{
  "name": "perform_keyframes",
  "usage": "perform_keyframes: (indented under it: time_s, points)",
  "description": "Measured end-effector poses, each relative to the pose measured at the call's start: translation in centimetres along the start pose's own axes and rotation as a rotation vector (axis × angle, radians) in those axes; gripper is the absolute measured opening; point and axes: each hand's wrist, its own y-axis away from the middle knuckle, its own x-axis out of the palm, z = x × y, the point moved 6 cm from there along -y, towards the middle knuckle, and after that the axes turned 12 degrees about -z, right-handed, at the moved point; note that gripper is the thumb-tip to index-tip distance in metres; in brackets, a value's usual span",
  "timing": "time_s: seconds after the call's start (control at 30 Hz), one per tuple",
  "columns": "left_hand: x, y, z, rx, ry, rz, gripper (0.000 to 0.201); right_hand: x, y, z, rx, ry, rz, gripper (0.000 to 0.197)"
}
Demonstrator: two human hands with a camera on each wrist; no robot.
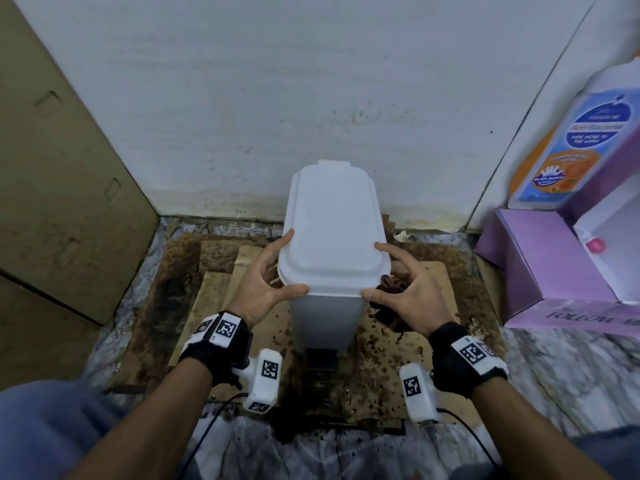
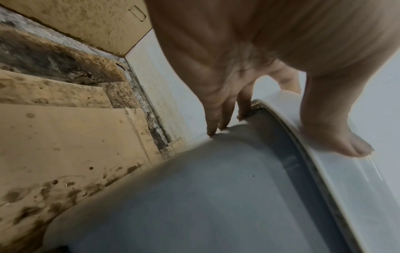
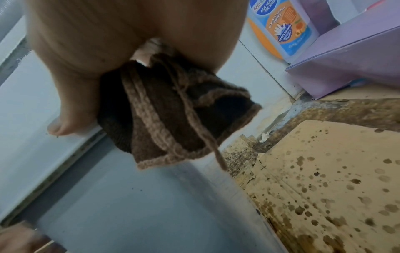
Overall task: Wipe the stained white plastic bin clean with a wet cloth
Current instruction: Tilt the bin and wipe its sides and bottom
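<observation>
The white plastic bin (image 1: 329, 317) stands upright against the wall with its lid (image 1: 332, 216) down and a dark pedal (image 1: 320, 358) at its foot. My left hand (image 1: 277, 268) grips the lid's front left corner. In the left wrist view its thumb (image 2: 324, 123) lies on the lid and its fingers (image 2: 214, 116) touch the wall of the bin (image 2: 194, 196) under the rim. My right hand (image 1: 391, 275) holds a bunched brown cloth (image 1: 389, 289) in its palm, thumb and forefinger against the lid's front right corner. The cloth (image 3: 168, 116) hangs beside the bin's side (image 3: 129, 205).
Wet, brown-spotted cardboard (image 1: 436, 327) covers the floor around the bin. A tall cardboard panel (image 1: 62, 168) leans at the left. An open purple box (image 1: 540, 268) and a blue and orange bottle (image 1: 571, 143) stand at the right. The white wall (image 1: 277, 98) is close behind.
</observation>
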Motion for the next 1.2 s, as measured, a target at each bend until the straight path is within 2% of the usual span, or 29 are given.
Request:
perform_keyframes:
  time_s: [0.7,1.2]
  points:
    - [-1.3,5.8,2.3,-0.029,-0.065,-0.042,0.097,1.1,5.6,-1.6,0.033,0.064,0.054,0.077]
    - [-1.5,6.9,3.4,-0.031,-0.08,-0.025,0.097,1.6,7.1,-2.8,0.053,0.072,0.053,0.079]
